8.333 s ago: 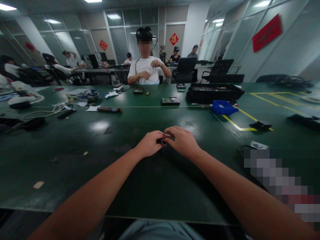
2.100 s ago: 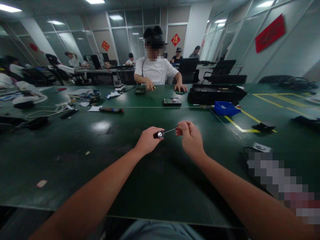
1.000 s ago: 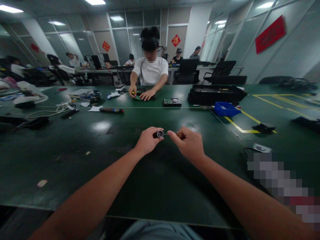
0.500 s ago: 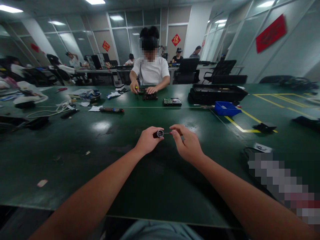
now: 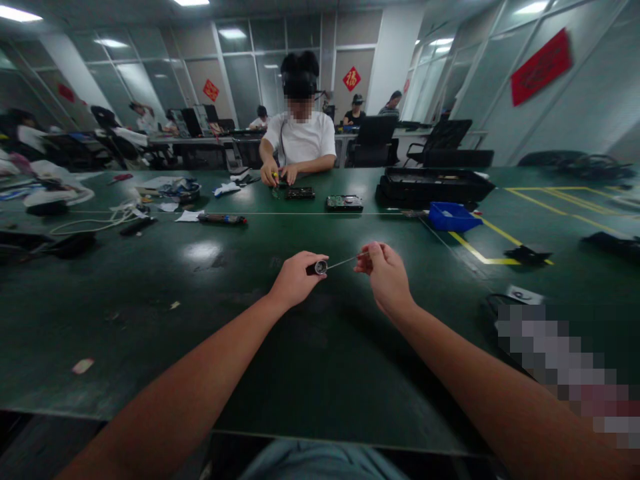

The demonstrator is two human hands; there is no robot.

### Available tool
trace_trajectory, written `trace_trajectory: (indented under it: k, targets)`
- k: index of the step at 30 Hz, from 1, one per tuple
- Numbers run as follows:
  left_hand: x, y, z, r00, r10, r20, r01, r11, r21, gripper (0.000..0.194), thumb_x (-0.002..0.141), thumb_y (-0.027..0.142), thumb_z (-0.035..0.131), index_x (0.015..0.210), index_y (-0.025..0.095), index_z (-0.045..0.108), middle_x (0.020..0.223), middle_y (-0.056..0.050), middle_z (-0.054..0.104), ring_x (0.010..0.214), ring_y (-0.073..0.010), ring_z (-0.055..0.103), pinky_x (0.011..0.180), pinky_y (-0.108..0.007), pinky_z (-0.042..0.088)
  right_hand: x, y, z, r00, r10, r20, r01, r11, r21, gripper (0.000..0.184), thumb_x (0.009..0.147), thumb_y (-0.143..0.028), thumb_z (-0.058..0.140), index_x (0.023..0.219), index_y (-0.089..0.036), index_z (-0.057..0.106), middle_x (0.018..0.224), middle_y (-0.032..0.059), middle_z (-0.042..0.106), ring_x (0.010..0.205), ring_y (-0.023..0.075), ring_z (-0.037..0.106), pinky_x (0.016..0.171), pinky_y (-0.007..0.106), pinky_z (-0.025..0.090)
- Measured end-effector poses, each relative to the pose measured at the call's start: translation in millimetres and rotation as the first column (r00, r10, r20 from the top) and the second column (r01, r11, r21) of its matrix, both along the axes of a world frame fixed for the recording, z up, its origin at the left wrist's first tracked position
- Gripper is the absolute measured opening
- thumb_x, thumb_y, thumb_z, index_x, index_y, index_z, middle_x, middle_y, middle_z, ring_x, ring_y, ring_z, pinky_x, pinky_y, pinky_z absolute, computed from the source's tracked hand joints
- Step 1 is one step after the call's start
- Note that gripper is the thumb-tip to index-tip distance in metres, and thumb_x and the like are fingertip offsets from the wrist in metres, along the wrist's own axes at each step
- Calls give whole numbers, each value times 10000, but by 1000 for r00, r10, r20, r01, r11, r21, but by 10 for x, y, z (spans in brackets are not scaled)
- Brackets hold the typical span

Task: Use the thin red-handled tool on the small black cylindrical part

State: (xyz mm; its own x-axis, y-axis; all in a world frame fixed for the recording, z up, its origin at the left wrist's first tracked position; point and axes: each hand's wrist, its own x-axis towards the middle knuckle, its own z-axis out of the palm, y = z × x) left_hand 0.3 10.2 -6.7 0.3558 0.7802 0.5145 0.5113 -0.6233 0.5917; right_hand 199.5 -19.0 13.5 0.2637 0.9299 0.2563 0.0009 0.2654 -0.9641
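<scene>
My left hand [image 5: 299,280] is closed around a short dark cylinder [image 5: 321,267] whose silver-rimmed round end faces me. In my right hand [image 5: 387,273] the fingertips pinch a thin metal rod [image 5: 345,261]. The rod slants from those fingers down to the right side of the cylinder. Whether its tip enters the cylinder or only touches it, I cannot tell. Both hands are held above the green table [image 5: 310,373].
Across the table a person [image 5: 305,140] works with a yellow-and-red tool beside a black part [image 5: 300,193]. A circuit-board device [image 5: 345,203], black case [image 5: 435,187] and blue bin [image 5: 453,217] lie beyond my hands. A pen-shaped tool [image 5: 223,219] is to the left.
My right hand has moved right and slightly up, away from the cylinder, and more of the rod shows between the hands. My left hand has stayed almost in place.
</scene>
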Motion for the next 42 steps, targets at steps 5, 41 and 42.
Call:
trace_trajectory:
  k: [5,41,42]
  targets:
    - [9,-20,8,999,28,16,-28,999,-19,397,764,139,778,1146,227,717,1094,-41,722,1017,-203,669,932,-360,520,-45,-131,83,957,-66,284,31,992,125,276,963,-462,485,958,-211,601,818,46,679,734,184,661,716,356,537]
    - [3,-16,-7,998,54,24,-53,997,-49,384,781,187,783,1156,227,706,1063,-33,717,983,-198,662,894,-337,505,-56,-254,109,785,-60,617,-155,945,289,190,980,-324,493,1093,-219,602,915,58,699,854,210,676,790,369,507]
    - [4,-18,-4,998,65,20,-64,997,-51,384,784,193,782,1158,226,705,1058,-34,716,973,-199,664,888,-338,507,-60,-238,92,837,-38,547,-131,955,268,200,972,-338,510,1107,-216,593,917,59,702,855,210,683,792,371,517]
